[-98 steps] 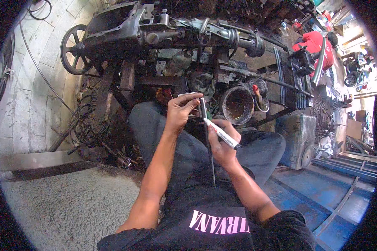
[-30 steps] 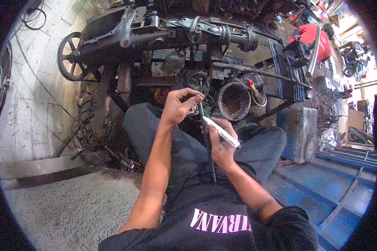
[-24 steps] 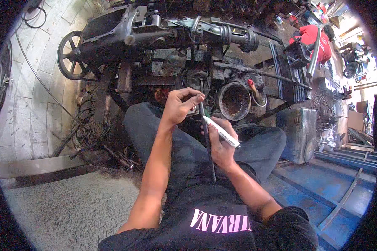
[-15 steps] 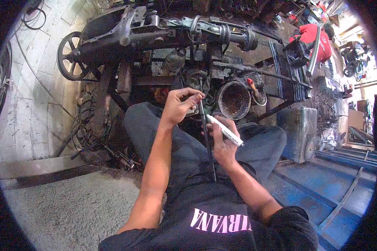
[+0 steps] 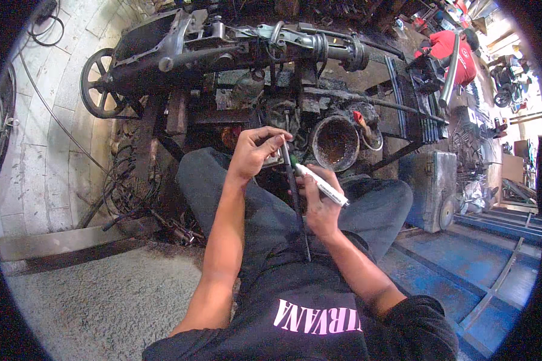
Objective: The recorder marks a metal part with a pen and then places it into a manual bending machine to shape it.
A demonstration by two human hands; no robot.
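Observation:
A long, thin dark metal rod (image 5: 299,219) slants from in front of the machine down to my lap. My left hand (image 5: 254,155) pinches it near its upper end between thumb and fingers. Lower down, my right hand (image 5: 321,210) is closed around a white marker pen (image 5: 323,186), whose green tip end lies against or very close to the rod. Some right-hand fingers reach behind the rod; whether they also grip it I cannot tell. Below my hands are my dark trousers and black shirt.
Ahead stands a greasy machine with a long metal bar (image 5: 223,51) and a spoked wheel (image 5: 104,82). A round, dirty metal container (image 5: 336,144) sits beyond my right hand, near a red-handled tool (image 5: 359,117). To the right are a grey wheeled case (image 5: 426,189), blue metal framing (image 5: 464,259) and a person in red (image 5: 454,57).
The marker's tip end has shifted slightly up and left along the rod, and its green part now shows more clearly. Both hands keep their holds.

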